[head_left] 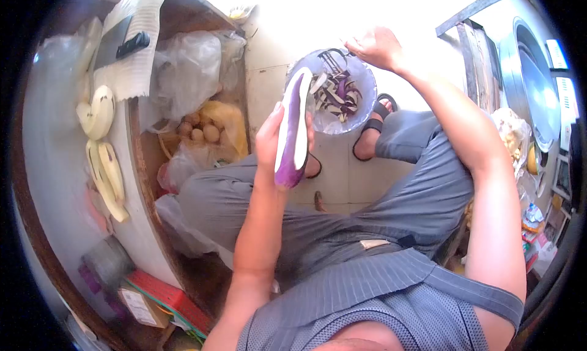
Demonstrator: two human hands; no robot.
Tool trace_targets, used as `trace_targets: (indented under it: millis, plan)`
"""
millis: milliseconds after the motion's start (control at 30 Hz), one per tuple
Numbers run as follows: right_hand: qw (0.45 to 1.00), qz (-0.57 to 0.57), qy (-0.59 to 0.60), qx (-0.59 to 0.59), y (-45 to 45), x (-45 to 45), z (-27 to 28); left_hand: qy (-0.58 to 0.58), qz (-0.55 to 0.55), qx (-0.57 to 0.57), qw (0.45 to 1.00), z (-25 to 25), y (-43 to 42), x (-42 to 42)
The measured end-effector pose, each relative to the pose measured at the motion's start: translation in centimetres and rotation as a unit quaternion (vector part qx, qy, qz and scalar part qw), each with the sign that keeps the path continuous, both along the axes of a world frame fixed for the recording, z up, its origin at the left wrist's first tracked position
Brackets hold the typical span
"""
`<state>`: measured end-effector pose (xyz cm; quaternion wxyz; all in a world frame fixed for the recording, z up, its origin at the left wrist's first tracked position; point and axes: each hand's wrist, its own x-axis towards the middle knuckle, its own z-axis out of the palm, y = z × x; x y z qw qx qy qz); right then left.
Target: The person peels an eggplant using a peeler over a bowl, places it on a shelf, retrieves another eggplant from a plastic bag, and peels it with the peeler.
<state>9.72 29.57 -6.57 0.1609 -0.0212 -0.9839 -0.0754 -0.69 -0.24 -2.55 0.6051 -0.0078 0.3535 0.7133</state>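
My left hand (269, 134) is wrapped round a long purple eggplant (292, 131), held tilted with its far end near the bowl. White peeled stripes run along it between strips of purple skin. Dark peelings (341, 97) with pale undersides lie in a translucent bowl (335, 128) on the floor between my feet. Over the bowl's far right rim is my right hand (378, 48), fingers curled. At its fingertips a dark, thin-framed tool, apparently a peeler (331, 60), reaches over the bowl; glare blurs its details.
On the left surface lie pale peeled-looking vegetables (105, 173) and a black-handled tool (133, 44) on corrugated sheet. The shelf below holds eggs (205, 133) and plastic bags (186, 63). A large metal basin (538, 82) stands at right. My sandalled foot (369, 137) is beside the bowl.
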Motion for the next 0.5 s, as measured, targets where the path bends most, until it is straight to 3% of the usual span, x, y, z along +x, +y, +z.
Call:
trace_targets:
  millis: [167,200,233,300,367,400,500]
  plan:
    - [0.991,0.102,0.082,-0.032,-4.6,-1.4,3.7,0.049,-0.023,-0.039,0.998,-2.8,0.1,-0.3]
    - [0.986,0.1,0.028,-0.127,-6.2,-1.6,5.0,0.048,-0.023,-0.04,0.998,-2.7,0.3,-0.1]
    - [0.97,0.098,-0.026,-0.22,-7.8,-1.7,5.9,0.035,0.019,-0.063,0.997,-2.3,0.7,0.3]
    - [0.948,0.189,0.044,-0.251,-10.6,-1.9,6.7,0.022,0.06,-0.087,0.994,-1.3,1.6,0.9]
    - [0.941,0.196,0.023,-0.274,-11.5,-1.9,6.1,0.001,0.131,-0.154,0.979,-0.2,2.6,1.3]
    - [0.933,0.215,0.019,-0.289,-11.2,-2.1,5.8,0.072,0.091,-0.126,0.985,-0.4,2.1,0.9]
    - [0.935,0.221,0.004,-0.278,-9.1,-2.7,5.3,0.035,0.039,-0.111,0.992,0.1,1.3,1.2]
